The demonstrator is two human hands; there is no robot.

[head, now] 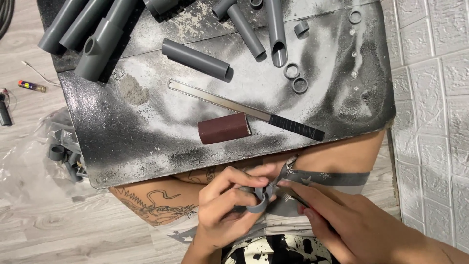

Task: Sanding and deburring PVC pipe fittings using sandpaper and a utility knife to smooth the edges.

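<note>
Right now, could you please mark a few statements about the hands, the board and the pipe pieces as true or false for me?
1. The left hand holds a small grey pipe ring. True.
2. The right hand is empty. False: it holds a thin tool whose tip meets the ring.
3. A brown block lies on the dark board beside a long saw blade. True.
4. The blade has a bright yellow handle. False: its handle end is wrapped in black.
5. Loose grey rings lie on the board near a pipe with a slanted cut. True.
6. The board lies on a green carpet. False: around it is a pale wood-look floor.
</note>
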